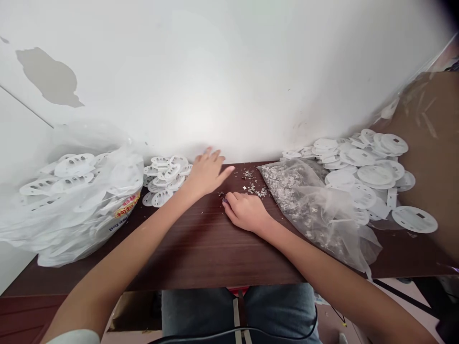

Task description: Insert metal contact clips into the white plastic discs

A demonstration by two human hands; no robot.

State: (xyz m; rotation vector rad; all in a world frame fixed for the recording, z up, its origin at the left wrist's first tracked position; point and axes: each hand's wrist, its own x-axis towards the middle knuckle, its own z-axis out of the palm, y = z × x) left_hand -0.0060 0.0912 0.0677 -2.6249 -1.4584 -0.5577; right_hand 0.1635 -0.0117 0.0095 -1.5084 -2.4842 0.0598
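Note:
My left hand (pixel 208 173) is open, its fingers spread close to the wall, slightly blurred. It holds nothing that I can see. Just left of it lies a pile of white oval plastic plates (pixel 162 197) with slots in them. My right hand (pixel 247 211) is closed over the table, thumb and fingers pressed together; a small dark bit shows at its fingertips, too hidden to name. Beyond that hand, tiny metal clips (pixel 254 186) are scattered on the dark wooden table (pixel 215 253).
A clear plastic bag (pixel 297 191) full of tiny clips lies to the right. Behind it rises a heap of round white plates (pixel 375 174) beside a brown cardboard sheet (pixel 437 157). On the left stands a large plastic bag (pixel 86 224) with more white plates. A white wall (pixel 222 71) closes the back.

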